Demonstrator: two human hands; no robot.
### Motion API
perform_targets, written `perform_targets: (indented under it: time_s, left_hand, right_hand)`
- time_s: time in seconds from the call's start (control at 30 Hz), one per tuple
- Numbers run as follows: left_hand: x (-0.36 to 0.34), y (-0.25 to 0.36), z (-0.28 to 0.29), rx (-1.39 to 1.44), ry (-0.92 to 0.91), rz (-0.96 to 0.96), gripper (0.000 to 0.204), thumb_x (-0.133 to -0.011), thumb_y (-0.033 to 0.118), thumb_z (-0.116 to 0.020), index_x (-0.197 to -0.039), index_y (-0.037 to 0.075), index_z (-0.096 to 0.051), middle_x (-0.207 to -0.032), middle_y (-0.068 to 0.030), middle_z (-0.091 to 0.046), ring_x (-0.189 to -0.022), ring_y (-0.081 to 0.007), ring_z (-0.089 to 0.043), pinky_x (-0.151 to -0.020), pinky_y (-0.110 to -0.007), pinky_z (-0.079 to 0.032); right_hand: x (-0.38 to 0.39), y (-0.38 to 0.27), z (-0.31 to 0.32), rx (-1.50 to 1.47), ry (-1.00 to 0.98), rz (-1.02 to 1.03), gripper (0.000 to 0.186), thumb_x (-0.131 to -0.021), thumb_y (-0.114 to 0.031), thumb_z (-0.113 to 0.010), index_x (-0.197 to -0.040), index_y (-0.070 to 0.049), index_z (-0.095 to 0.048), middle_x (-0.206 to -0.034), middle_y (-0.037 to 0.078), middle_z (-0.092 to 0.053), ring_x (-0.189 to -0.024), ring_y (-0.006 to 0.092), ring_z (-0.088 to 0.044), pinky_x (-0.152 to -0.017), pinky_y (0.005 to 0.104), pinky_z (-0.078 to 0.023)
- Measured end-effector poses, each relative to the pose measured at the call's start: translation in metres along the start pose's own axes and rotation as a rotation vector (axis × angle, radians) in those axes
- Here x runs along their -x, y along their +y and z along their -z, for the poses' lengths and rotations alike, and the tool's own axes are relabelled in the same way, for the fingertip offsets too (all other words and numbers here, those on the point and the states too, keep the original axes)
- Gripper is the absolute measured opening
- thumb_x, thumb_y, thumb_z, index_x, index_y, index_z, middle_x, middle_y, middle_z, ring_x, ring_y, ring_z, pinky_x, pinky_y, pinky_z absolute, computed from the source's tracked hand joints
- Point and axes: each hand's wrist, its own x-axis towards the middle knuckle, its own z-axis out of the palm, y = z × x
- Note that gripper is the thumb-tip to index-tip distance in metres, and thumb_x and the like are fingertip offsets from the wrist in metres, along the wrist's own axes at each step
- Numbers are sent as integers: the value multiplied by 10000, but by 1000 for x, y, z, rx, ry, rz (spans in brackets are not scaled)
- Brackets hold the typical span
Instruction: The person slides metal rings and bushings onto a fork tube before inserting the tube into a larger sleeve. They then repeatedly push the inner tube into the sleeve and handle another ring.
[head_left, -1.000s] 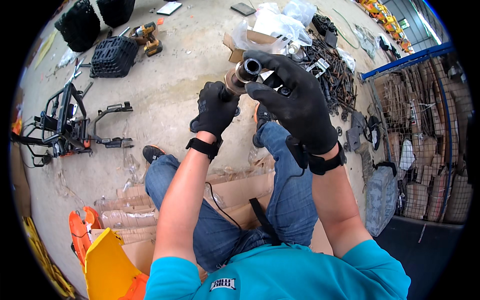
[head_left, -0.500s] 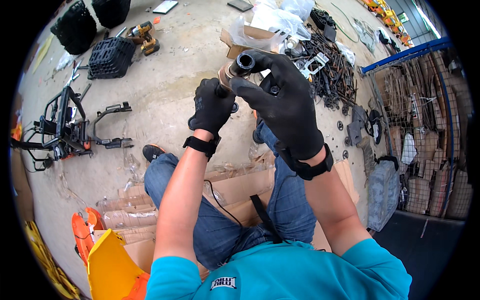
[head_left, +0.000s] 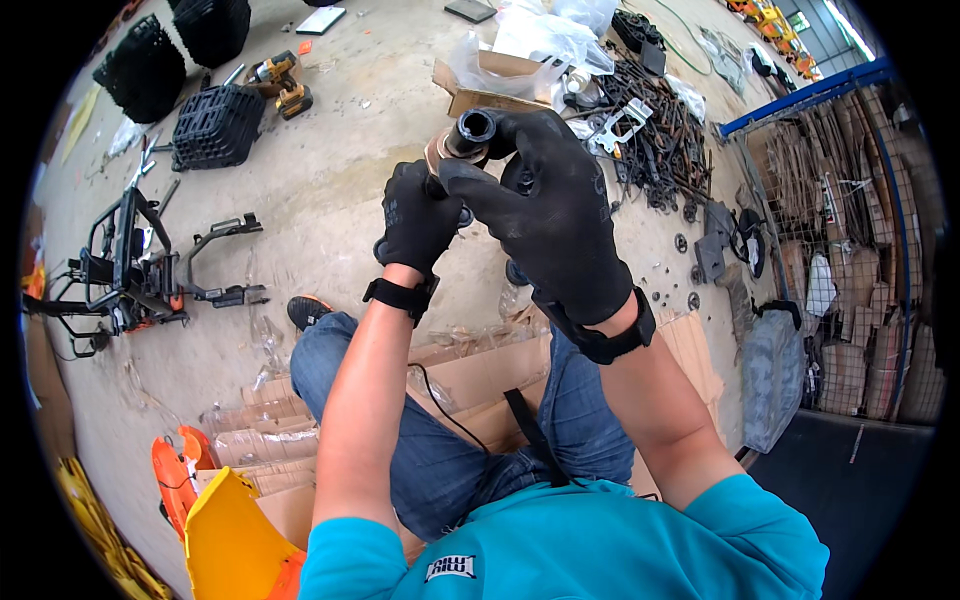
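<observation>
My left hand (head_left: 415, 215), in a black glove, is closed around the lower part of a dark metal tube (head_left: 466, 140). The tube is tilted, its hollow upper end facing up toward me, and it has a copper-coloured collar (head_left: 437, 152) below that end. My right hand (head_left: 535, 210), also gloved, has its fingers bent around the upper end, with the thumb against the collar. The thumb and left fingers hide much of the part. Both wrists wear black straps, and the hands are above my jean-clad legs.
Flattened cardboard (head_left: 470, 380) lies beneath my legs. A black metal frame (head_left: 130, 260) is at left; a drill (head_left: 290, 98) and black plastic baskets (head_left: 215, 125) lie beyond. A heap of metal parts (head_left: 650, 140) sits beside a wire cage (head_left: 850, 280). Orange and yellow panels (head_left: 225, 530) stand bottom left.
Both hands have shifted left with the tube, whose upper end sits further left and slightly higher. My right hand has moved more than the left, its forearm now leaning further inward.
</observation>
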Motion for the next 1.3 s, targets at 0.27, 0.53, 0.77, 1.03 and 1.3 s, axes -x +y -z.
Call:
perform_targets:
  time_s: [0.27, 0.53, 0.77, 1.03, 1.3]
  left_hand:
    - [1, 6, 0, 67, 26, -7, 170, -763, 165, -782, -878, 59, -718, -824, -136, -681, -847, -341, -639, -731, -446, -500]
    - [3, -12, -2, 4, 21, -72, 208, -794, 169, -780, -959, 60, -715, -853, -131, -686, -857, -338, -640, -744, -445, -500]
    - [1, -1, -4, 79, 71, -62, 218, -795, 192, -792, -955, 66, -715, -859, -131, -680, -855, -338, -641, -741, -443, -499]
    - [3, 1, 1, 23, 26, 0, 298, -846, 153, -781, -1094, 40, -660, -949, -100, -720, -858, -226, -677, -745, -372, -535]
    - [-1, 18, 2, 201, 74, 71, 170, -792, 113, -774, -919, 26, -704, -802, -136, -718, -760, -319, -692, -688, -425, -538]
  right_hand:
    - [4, 8, 0, -52, -13, -25, 384, -835, -166, -799, -1163, -9, -676, -951, 121, -654, -826, 224, -626, -690, 327, -519]
    - [8, 2, -1, 18, 3, -45, 400, -849, -188, -788, -1197, -30, -671, -958, 116, -650, -850, 231, -618, -727, 344, -518]
    - [10, 16, -6, 3, 22, 46, 490, -840, -211, -797, -1254, -16, -623, -1000, 144, -640, -865, 256, -637, -748, 363, -523]
    - [34, 7, -3, 0, 19, -200, 487, -859, -158, -785, -1276, 7, -593, -903, 115, -653, -699, 162, -649, -610, 295, -511]
    - [36, 16, -9, -383, 81, -377, 394, -909, -83, -731, -1274, -2, -611, -807, 59, -664, -590, 80, -591, -557, 234, -469]
